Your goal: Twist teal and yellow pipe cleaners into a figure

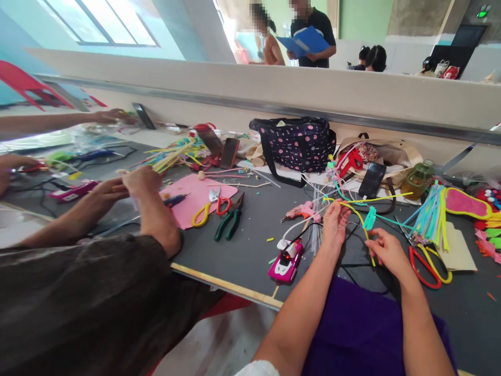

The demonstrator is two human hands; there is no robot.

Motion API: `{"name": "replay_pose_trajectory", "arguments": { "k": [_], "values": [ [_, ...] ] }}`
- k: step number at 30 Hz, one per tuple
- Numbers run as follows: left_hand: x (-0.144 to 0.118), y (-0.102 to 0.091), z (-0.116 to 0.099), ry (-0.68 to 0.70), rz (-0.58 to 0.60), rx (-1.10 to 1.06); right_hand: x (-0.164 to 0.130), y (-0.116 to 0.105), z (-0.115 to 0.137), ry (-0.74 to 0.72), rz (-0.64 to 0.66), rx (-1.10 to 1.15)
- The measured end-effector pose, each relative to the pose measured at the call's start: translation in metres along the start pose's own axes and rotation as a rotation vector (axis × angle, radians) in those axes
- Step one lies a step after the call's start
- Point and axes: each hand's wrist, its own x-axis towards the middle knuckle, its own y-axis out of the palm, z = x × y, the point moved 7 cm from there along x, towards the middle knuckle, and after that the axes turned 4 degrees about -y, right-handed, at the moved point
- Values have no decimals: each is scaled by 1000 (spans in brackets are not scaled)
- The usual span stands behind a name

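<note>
- Sitting indoors in a bright room, with a long pale ledge [274,91] and its grey metal rail running behind the worktable, skylight panes up at the left, and people standing beyond, one holding open a blue folder [309,40].
- Spreading across the view: a dark grey tabletop [250,250] with a pale wooden edge strip, crowded with craft scraps.
- Leaning in at the left: a co-worker's dark sleeve [78,292], with that person's hands working together over a pink sheet [195,201].
- Standing against the ledge: a navy bag dotted with pink [295,143], and beside it a tan bag with a black phone [371,180] lying on it.
- Lying loose on the table: a bundle of pipe cleaners [430,214] at the right, red-and-yellow scissors [428,263], green-handled pliers [230,222], a pink glue gun [303,210], a pink toy car [285,261].
- Resting near the table's middle: left hand [334,224], fingers curled around one end of a yellow pipe cleaner [362,222], closed on it.
- Hovering just to the right: right hand [387,250], thumb and forefinger pinching the lower stretch of that same yellow pipe cleaner, which is arching between both hands, with a turquoise pipe cleaner [370,218] twisted around it.
- Reading no brand, label or writing anywhere; too small or blurred to tell.
</note>
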Motion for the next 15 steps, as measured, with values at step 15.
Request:
{"name": "replay_pose_trajectory", "arguments": {
  "k": [15],
  "values": [
    [-8,8,28,-173,62,-100,6,15,-1,137,-178,770]
  ]
}}
